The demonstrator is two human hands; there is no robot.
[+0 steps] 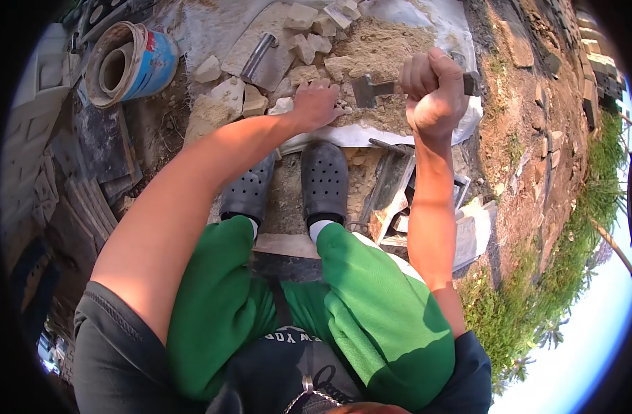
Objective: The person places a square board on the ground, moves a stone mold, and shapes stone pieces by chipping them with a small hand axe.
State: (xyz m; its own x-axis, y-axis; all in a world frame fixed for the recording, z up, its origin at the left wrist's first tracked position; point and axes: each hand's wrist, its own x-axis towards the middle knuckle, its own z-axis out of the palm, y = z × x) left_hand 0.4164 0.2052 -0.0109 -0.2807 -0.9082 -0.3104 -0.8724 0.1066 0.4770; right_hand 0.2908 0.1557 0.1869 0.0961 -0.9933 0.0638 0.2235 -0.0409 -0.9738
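My left hand (317, 103) rests low over the rubble, its fingers apart and touching pale stone pieces; nothing is seen held in it. To the right, my right hand (433, 90) is closed in a fist around the handle of a tool, whose end (471, 83) sticks out past the thumb side. A flat metal blade (364, 92) shows to the left of the fist, over the sandy ground; it seems to belong to that tool. Beyond my left hand lies a metal tool with a cylindrical handle (259, 56), among broken stones (312, 47).
A blue and white bucket (150, 65) with a smaller container inside stands at the upper left. Dark clogs (324, 179) are on my feet. Wooden pieces and a frame (392, 200) lie right of them. Boards (92, 207) lean at the left; grass grows at the right.
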